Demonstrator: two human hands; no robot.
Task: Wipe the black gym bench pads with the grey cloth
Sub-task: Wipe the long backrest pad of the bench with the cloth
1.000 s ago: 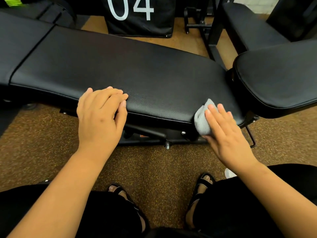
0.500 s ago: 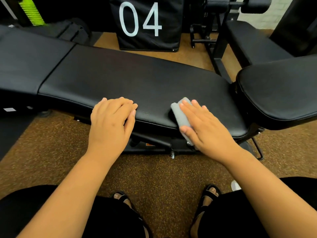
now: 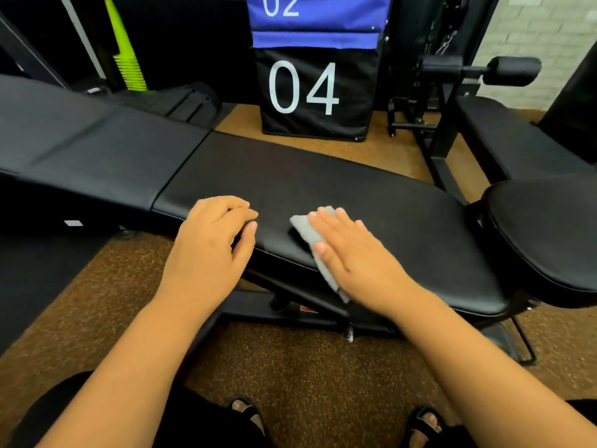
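- The right hand [image 3: 353, 253] lies flat, fingers straight, pressing the grey cloth [image 3: 312, 240] onto the long bench pad [image 3: 323, 179] at its near edge.
- The left hand [image 3: 211, 244] rests just left of the cloth on the same edge, fingers loosely bent, holding nothing.
- Most of the cloth is hidden under the right palm.
- Beyond both hands a black box [image 3: 318, 92] marked 04; its contents cannot be seen.

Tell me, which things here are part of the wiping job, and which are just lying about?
In the job:
grey cloth
bench pad
right hand, flat on the cloth
left hand, resting on the pad's edge

Just about:
black box marked 04
green cones
second bench
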